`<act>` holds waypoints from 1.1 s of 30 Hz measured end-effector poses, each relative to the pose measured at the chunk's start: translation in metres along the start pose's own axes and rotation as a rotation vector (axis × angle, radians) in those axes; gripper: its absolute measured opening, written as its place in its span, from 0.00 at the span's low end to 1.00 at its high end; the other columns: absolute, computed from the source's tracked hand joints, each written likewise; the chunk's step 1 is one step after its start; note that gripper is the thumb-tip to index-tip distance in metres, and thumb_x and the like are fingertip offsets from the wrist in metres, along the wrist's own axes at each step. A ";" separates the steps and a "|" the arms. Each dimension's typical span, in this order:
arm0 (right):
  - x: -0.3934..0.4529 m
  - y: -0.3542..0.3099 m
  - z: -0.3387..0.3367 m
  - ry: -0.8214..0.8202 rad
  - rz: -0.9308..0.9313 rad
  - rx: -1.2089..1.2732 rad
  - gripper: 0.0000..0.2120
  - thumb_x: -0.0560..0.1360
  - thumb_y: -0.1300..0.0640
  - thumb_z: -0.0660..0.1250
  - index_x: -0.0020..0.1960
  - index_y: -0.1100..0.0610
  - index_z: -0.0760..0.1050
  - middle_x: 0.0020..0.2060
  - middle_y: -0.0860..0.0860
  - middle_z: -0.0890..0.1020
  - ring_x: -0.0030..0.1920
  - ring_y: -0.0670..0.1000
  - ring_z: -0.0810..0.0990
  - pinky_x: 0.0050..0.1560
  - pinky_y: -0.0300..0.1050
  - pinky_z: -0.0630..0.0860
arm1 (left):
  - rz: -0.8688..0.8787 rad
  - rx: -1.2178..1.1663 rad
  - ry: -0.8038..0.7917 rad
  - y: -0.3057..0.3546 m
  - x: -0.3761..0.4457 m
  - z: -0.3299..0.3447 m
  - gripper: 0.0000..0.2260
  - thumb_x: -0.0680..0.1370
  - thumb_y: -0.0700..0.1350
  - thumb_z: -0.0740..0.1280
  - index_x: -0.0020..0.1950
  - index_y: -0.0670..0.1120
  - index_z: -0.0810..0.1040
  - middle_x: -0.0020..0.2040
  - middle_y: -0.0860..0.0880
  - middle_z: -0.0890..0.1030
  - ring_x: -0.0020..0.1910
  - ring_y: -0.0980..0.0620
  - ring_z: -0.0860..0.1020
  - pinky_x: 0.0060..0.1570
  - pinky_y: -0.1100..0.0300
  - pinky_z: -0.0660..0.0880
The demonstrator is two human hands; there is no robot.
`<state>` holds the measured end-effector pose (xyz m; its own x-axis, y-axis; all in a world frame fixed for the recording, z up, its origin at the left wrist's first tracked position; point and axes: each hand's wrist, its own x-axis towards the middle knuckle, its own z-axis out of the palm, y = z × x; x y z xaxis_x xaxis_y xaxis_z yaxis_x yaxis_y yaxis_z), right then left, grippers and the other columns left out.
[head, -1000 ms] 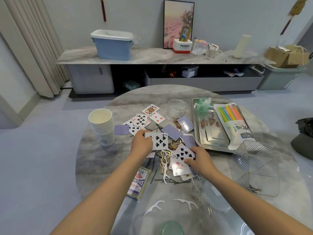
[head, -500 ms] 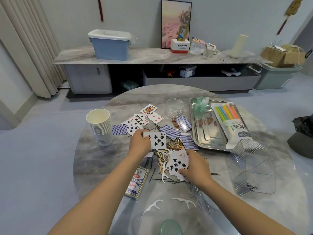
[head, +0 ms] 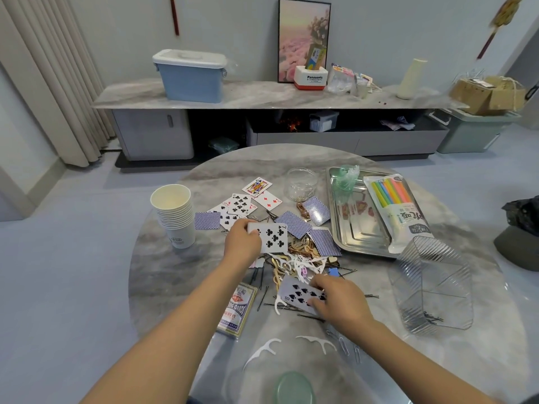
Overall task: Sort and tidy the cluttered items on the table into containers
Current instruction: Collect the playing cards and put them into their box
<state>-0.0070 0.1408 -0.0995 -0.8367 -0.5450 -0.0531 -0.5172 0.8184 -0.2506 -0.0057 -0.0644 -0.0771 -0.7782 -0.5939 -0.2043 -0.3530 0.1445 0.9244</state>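
A person's left hand [head: 242, 243] pinches a small stack topped by the seven of clubs [head: 269, 238] above the round marble bench [head: 163, 275], while the right hand [head: 339, 300] grips spade cards [head: 294, 294] near the front edge. Loose cards [head: 242, 204], floss picks [head: 291, 262] and hairpins crowd the middle; bare marble lies left of the paper cups [head: 175, 214].

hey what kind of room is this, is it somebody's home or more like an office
Most likely a home living room: a long low media cabinet stands against the wall with a framed picture on it, curtains hang left, and playing cards litter a round table.
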 end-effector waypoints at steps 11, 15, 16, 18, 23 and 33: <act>0.000 0.007 -0.002 -0.029 0.107 0.409 0.12 0.78 0.55 0.61 0.61 0.51 0.73 0.50 0.45 0.80 0.46 0.44 0.75 0.41 0.36 0.68 | -0.026 0.016 -0.096 -0.002 -0.003 0.001 0.13 0.78 0.35 0.56 0.60 0.45 0.73 0.55 0.44 0.78 0.45 0.50 0.75 0.32 0.62 0.70; 0.008 0.005 -0.015 -0.057 0.087 0.549 0.12 0.77 0.58 0.61 0.60 0.51 0.70 0.49 0.44 0.78 0.45 0.42 0.75 0.39 0.28 0.67 | -0.001 0.100 -0.306 0.001 -0.012 0.008 0.12 0.78 0.36 0.58 0.59 0.44 0.74 0.55 0.47 0.78 0.46 0.52 0.75 0.35 0.62 0.70; 0.010 0.004 -0.015 -0.044 0.089 0.537 0.13 0.77 0.58 0.61 0.61 0.52 0.68 0.49 0.45 0.77 0.44 0.43 0.75 0.37 0.27 0.66 | -0.003 0.092 -0.370 0.002 -0.015 0.011 0.11 0.79 0.35 0.58 0.59 0.44 0.74 0.53 0.47 0.78 0.46 0.52 0.75 0.36 0.62 0.70; 0.012 0.001 -0.013 -0.001 0.137 0.552 0.15 0.78 0.57 0.61 0.62 0.53 0.62 0.48 0.46 0.76 0.41 0.44 0.74 0.33 0.27 0.65 | -0.042 0.053 -0.458 0.004 -0.021 0.016 0.11 0.79 0.34 0.57 0.57 0.44 0.74 0.50 0.48 0.77 0.43 0.54 0.74 0.37 0.61 0.71; 0.021 -0.002 -0.011 0.044 0.278 0.694 0.26 0.75 0.58 0.65 0.69 0.56 0.58 0.62 0.52 0.67 0.58 0.50 0.71 0.53 0.38 0.70 | -0.208 -0.183 -0.500 -0.002 -0.022 0.022 0.13 0.78 0.34 0.54 0.58 0.40 0.73 0.47 0.42 0.79 0.43 0.45 0.77 0.44 0.51 0.76; 0.006 0.012 0.012 0.053 0.156 0.507 0.18 0.73 0.59 0.68 0.61 0.53 0.67 0.51 0.46 0.72 0.53 0.47 0.74 0.47 0.35 0.66 | 0.022 0.150 -0.618 -0.021 -0.043 0.043 0.16 0.75 0.32 0.59 0.49 0.54 0.70 0.47 0.46 0.75 0.38 0.51 0.72 0.35 0.60 0.70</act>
<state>-0.0161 0.1448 -0.1140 -0.9116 -0.4029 -0.0814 -0.2447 0.6911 -0.6801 0.0136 -0.0080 -0.1017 -0.9262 -0.0302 -0.3757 -0.3681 0.2876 0.8842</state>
